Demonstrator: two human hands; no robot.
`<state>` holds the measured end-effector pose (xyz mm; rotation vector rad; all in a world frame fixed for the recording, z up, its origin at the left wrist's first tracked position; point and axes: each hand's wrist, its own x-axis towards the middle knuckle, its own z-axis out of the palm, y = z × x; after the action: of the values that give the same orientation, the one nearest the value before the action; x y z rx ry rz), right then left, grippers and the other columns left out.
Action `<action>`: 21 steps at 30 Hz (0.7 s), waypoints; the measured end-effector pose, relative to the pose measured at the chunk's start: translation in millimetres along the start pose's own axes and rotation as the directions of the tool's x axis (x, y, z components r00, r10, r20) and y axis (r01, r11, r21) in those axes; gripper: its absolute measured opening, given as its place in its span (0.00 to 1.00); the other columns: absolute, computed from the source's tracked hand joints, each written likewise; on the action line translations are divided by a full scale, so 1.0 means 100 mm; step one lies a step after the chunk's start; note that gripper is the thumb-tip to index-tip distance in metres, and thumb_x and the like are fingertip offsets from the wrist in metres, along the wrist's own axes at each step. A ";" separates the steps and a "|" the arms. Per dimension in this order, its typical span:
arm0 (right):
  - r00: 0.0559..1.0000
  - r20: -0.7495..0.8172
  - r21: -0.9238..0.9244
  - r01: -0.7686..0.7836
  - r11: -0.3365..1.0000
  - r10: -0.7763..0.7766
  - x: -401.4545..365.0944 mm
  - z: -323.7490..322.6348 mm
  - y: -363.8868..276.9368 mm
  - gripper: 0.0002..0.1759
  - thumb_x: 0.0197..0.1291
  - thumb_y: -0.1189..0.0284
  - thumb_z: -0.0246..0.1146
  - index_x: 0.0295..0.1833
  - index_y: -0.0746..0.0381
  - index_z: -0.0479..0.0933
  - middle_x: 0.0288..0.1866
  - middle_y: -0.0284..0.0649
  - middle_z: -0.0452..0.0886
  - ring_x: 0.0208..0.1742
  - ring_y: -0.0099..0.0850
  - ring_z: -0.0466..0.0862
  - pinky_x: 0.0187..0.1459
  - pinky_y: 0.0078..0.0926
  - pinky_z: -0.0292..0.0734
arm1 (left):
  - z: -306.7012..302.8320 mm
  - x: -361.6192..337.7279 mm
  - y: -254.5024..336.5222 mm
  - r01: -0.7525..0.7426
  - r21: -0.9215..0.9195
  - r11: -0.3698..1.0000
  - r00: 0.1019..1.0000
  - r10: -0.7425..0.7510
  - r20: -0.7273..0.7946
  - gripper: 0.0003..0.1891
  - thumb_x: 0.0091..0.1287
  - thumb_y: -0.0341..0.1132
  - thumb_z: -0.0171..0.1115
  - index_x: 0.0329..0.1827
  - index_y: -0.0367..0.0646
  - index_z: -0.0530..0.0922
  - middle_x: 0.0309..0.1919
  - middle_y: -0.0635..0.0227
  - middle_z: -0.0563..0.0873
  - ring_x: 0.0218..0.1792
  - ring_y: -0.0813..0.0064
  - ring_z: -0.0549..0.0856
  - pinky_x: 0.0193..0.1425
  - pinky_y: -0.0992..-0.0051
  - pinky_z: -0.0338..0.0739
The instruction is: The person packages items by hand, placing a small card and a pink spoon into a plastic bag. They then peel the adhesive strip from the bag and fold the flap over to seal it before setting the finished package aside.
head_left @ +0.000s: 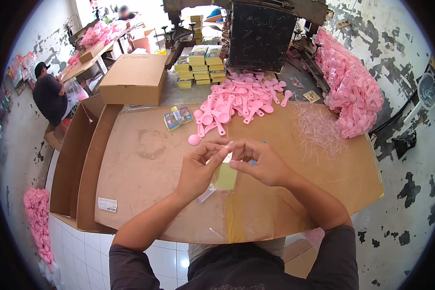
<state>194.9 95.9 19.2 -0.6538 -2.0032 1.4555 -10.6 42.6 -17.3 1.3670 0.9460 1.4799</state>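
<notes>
Over the middle of the cardboard-covered table, my left hand (200, 164) and my right hand (261, 163) meet with their fingertips pinched together. Between them hangs a small clear plastic packet with a yellow-green card (224, 178) in it; both hands grip its upper end. My fingers hide part of the packet's top. Just beyond the hands lies a pile of pink measuring spoons (222, 113). A strapped bundle of printed cards (178, 118) rests to the left of the pile.
Stacks of card bundles (198, 63) stand behind, beside a closed cardboard box (133, 77) and a dark machine block (261, 36). Bagged pink spoons (353, 87) are heaped at right, near thin plastic scraps (319, 128). An open carton (84, 164) borders the left; another person (50, 94) sits beyond.
</notes>
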 end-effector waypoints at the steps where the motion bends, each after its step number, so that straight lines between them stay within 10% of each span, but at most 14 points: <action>1: 1.000 -0.017 0.102 -0.021 0.995 0.023 0.04 0.01 0.14 0.18 0.69 0.72 0.70 0.62 0.65 0.80 0.43 0.34 0.84 0.44 0.21 0.84 0.46 0.24 0.81 | -0.02 0.00 0.05 0.050 -0.037 0.998 0.998 -0.049 0.032 0.14 0.79 0.32 0.62 0.61 0.33 0.81 0.57 0.61 0.87 0.54 0.76 0.88 0.59 0.75 0.84; 9: 0.982 -0.107 0.215 -0.131 0.968 0.156 -0.01 -0.17 0.17 0.14 0.71 0.73 0.69 0.58 0.67 0.81 0.47 0.35 0.87 0.46 0.20 0.86 0.48 0.21 0.82 | -0.10 0.04 0.08 0.276 0.077 0.958 0.955 -0.283 0.089 0.13 0.78 0.35 0.64 0.56 0.35 0.85 0.47 0.65 0.91 0.47 0.80 0.89 0.50 0.76 0.87; 21: 0.986 -0.078 0.169 -0.131 0.977 0.146 -0.02 -0.31 0.42 0.10 0.72 0.74 0.67 0.54 0.66 0.85 0.46 0.35 0.88 0.45 0.19 0.86 0.48 0.20 0.82 | -0.20 0.06 -0.17 0.201 0.068 0.977 0.974 -0.207 0.093 0.11 0.75 0.32 0.68 0.55 0.38 0.88 0.43 0.68 0.93 0.40 0.83 0.89 0.43 0.79 0.87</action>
<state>220.4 127.9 -13.2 -0.7861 -1.7781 1.6219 -28.3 54.6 -33.5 1.3294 1.0399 1.2273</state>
